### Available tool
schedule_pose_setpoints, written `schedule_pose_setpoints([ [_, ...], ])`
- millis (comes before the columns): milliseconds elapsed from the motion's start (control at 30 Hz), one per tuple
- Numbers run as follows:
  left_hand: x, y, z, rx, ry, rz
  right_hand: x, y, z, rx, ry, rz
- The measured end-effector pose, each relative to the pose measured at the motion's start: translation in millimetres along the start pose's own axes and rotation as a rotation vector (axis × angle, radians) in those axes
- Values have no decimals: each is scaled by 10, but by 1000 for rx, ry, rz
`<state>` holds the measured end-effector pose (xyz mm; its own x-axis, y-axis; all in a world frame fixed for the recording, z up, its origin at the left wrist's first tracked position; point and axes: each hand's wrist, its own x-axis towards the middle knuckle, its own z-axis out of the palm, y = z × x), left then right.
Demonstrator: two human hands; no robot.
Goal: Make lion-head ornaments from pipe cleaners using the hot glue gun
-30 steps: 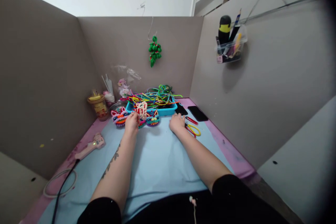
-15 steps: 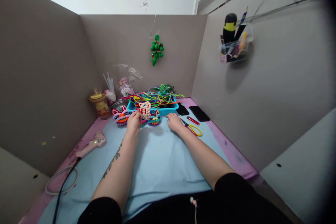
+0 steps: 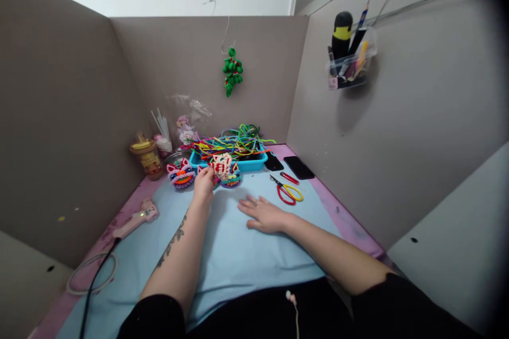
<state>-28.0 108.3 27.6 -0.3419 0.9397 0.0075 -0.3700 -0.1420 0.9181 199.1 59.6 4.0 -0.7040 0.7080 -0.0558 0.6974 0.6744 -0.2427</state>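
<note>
Between the fingers of my left hand (image 3: pixel 204 183) is a cream and red pipe-cleaner figure (image 3: pixel 222 166), lifted a little off the table in front of the tray. Partly hidden behind it sits a teal and yellow figure (image 3: pixel 231 177). To the left of that hand rests a purple, orange and pink figure (image 3: pixel 181 175). My right hand (image 3: pixel 263 214) lies flat on the light blue cloth (image 3: pixel 233 249), fingers spread, with nothing in it. Beyond it are scissors (image 3: pixel 287 190) with one red and one yellow handle.
A blue tray (image 3: pixel 254 164) heaped with colourful pipe cleaners (image 3: pixel 234 144) stands at the back. A pink glue gun (image 3: pixel 137 219) with a black cord lies left. Phone (image 3: pixel 299 167), red tool (image 3: pixel 289 178) and drink cup (image 3: pixel 148 159) sit near the grey partitions.
My right hand has moved from beside the scissors back towards me and to the left, its fingers now spread on the cloth. My left hand still holds the cream and red figure.
</note>
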Motion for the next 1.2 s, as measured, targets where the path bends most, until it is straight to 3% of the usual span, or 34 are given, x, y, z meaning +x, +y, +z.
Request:
schedule_pose_setpoints([
  [67,9,-12,0,2,-4,-6,-42,-32,-18,-55,121,362],
  [100,12,-12,2,1,-2,-9,-60,-61,-28,-85,216,490],
  [133,14,-7,6,-2,3,-9,-76,-111,-30,-89,280,514],
  [167,13,3,12,-5,8,-7,-89,-182,-20,-64,276,426],
  [267,-7,55,21,-4,12,-1,-74,-441,64,-1,44,-172],
  [300,-17,78,17,-3,15,2,-44,-495,86,14,-32,-300],
  [333,-25,102,6,-3,19,7,-4,-513,93,24,-86,-338],
  [367,-31,126,-8,-1,24,13,42,-492,84,22,-93,-265],
  [400,-34,148,-25,-1,32,21,88,-438,62,2,-56,-97],
  [467,-31,183,-56,-6,58,36,155,-273,6,-74,89,373],
  [500,-27,192,-64,-11,72,41,169,-191,-12,-128,156,525],
  [567,-18,192,-58,-25,90,47,159,-75,-7,-177,225,528],
  [700,-11,116,0,-24,61,18,159,34,72,-49,44,141],
  [733,-10,91,11,-12,50,7,196,73,73,-53,32,181],
  [800,-6,45,20,11,37,-3,318,176,46,-122,148,494],
  [833,-2,26,18,20,33,1,393,230,27,-149,211,544],
  [900,8,-6,5,30,25,11,534,317,5,-111,230,477],
  [1000,32,-49,-21,48,8,10,651,385,25,-23,118,338],
  [1067,52,-75,-35,71,1,-3,656,414,52,-50,140,457],
  [1133,71,-97,-43,87,8,-4,631,436,74,-113,243,608],
  [1200,81,-116,-42,91,18,1,606,441,88,-121,283,565],
])
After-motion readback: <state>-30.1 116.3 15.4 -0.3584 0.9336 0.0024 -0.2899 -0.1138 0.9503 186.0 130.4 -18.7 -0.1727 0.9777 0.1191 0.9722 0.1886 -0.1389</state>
